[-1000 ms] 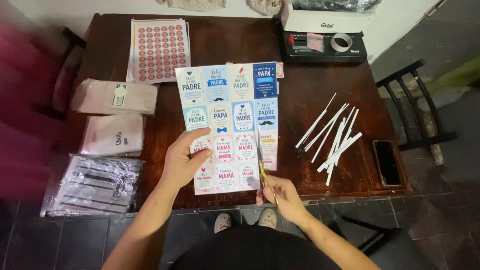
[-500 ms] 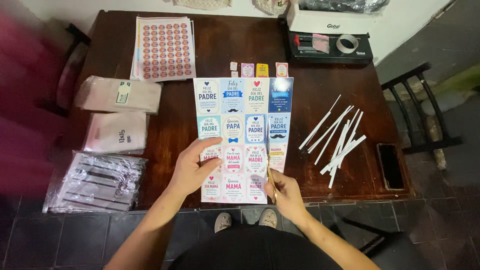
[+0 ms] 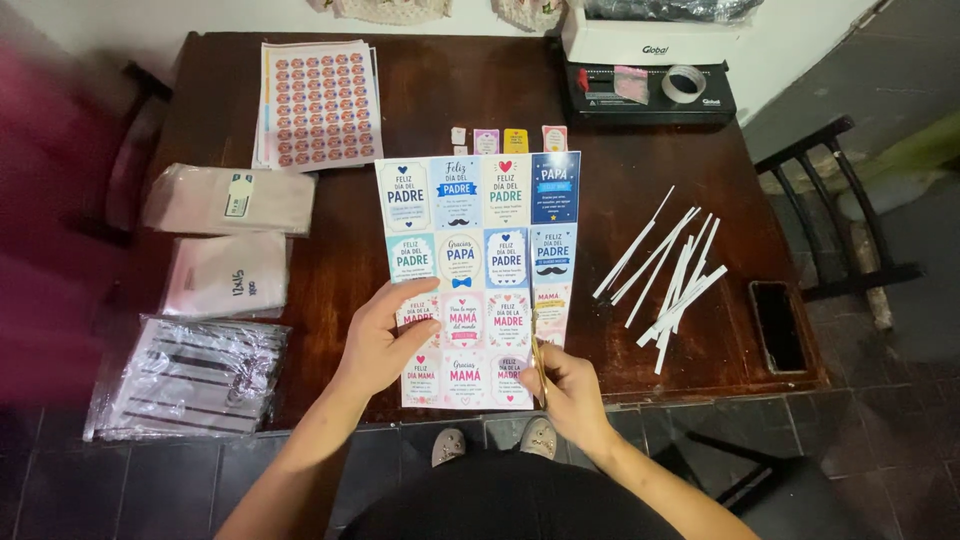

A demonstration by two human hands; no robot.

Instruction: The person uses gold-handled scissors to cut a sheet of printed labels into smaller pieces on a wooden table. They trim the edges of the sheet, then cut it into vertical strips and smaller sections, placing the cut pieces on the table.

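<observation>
Scissors [image 3: 538, 362] on card sheet [image 3: 478, 250]

Dark wooden bench [image 3: 640, 140], and it's busy — a printed card sheet [image 3: 478, 250] lies at the centre, a sheet of round stickers [image 3: 318, 103] at the far left corner. Down the left edge sit two paper packets [image 3: 230, 200] and a striped bag bundle [image 3: 190, 375]. On the right — white paper strips [image 3: 665, 270], a dark phone [image 3: 777, 325] and a tape dispenser [image 3: 650, 85] at the back.
</observation>
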